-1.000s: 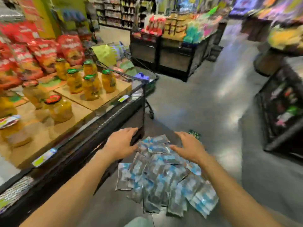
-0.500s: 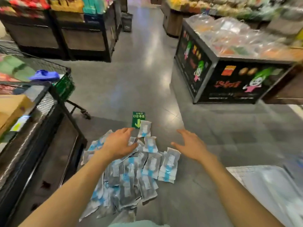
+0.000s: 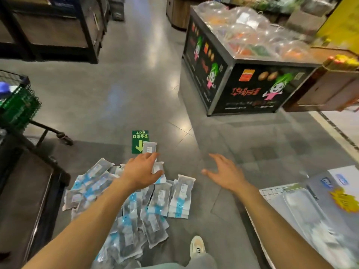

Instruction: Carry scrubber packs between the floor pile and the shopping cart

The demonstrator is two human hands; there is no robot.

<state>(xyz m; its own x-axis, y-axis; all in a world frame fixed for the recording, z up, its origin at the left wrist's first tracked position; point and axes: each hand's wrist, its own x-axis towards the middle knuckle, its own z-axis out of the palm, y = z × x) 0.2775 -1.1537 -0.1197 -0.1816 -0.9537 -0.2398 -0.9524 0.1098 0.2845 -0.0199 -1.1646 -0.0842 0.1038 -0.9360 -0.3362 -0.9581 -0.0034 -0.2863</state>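
The left hand (image 3: 142, 172) rests open on the heap of packets (image 3: 136, 206) on the floor, the right hand (image 3: 225, 171) hovers open beside it, none lifted yet.

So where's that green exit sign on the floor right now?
In the head view the green exit sign lies flat on the grey floor, left of centre, just beyond the left hand, with one sealed packet overlapping its right edge.

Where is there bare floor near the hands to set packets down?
Bare floor lies under the right hand, between the pile of packets and the produce stand, and beyond the green exit sticker. It is crowded under the left hand, which touches packets, and beside the dark shelf.
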